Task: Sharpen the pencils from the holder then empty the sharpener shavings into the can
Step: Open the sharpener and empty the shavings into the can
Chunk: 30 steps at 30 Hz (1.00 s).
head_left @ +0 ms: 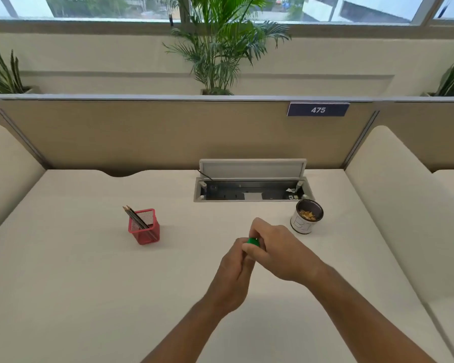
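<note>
A small green sharpener (253, 241) shows between my two hands above the middle of the white desk. My right hand (278, 251) is closed over it from the right, and my left hand (233, 279) grips it from below; most of it is hidden by my fingers. A red mesh holder (144, 230) stands to the left with two dark pencils (135, 217) leaning in it, tips up. To the right stands a small white can (306, 218) with pencil shavings inside.
An open cable box (252, 184) with its lid raised is sunk into the desk behind the can. A beige partition (168, 132) bounds the back, and cushioned dividers stand on both sides.
</note>
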Each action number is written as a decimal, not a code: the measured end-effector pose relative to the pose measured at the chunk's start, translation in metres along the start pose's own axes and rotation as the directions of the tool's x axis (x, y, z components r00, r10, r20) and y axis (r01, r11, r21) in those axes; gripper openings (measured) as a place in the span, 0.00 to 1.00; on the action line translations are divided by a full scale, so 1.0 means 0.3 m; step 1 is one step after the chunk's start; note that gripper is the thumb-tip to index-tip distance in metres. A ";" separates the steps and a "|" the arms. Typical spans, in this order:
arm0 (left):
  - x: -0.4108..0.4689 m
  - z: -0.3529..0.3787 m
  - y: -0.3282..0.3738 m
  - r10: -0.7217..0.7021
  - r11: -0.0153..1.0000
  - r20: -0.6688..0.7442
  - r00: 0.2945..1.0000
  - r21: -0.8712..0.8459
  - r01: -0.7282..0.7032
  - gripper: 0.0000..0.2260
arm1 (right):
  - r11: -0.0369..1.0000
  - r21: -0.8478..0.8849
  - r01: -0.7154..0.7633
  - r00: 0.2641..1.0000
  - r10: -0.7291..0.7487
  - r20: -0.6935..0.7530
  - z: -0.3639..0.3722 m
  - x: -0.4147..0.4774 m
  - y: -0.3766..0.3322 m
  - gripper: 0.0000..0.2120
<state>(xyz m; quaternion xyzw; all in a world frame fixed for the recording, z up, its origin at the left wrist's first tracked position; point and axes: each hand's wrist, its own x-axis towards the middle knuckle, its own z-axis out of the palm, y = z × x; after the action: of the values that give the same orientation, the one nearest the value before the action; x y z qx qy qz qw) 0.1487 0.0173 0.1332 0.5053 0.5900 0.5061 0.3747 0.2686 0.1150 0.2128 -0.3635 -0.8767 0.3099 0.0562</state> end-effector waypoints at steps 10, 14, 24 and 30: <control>0.028 0.170 0.048 0.058 0.987 -0.133 0.989 0.158 -0.036 0.10 | 0.997 -0.011 0.076 0.996 -0.075 0.053 -0.080 -0.030 0.115 0.06; 0.056 0.178 0.036 0.061 0.985 -0.149 0.987 0.171 -0.035 0.09 | 0.997 0.031 0.070 0.996 -0.071 0.046 -0.091 -0.014 0.123 0.07; 0.163 0.138 0.034 0.155 0.973 -0.081 0.985 0.184 -0.139 0.09 | 0.993 0.114 -0.005 1.000 0.005 -0.005 -0.122 0.051 0.113 0.07; 0.179 0.070 0.010 0.161 0.976 0.057 0.985 0.139 -0.168 0.10 | 0.988 0.153 0.010 1.000 -0.015 0.027 -0.144 0.063 0.084 0.07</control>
<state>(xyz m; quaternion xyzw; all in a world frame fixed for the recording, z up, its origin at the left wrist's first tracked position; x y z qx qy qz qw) 0.1583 0.0743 0.1353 0.5894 0.5725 0.4800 0.3073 0.2839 0.1631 0.2304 -0.3482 -0.8534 0.3809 0.0736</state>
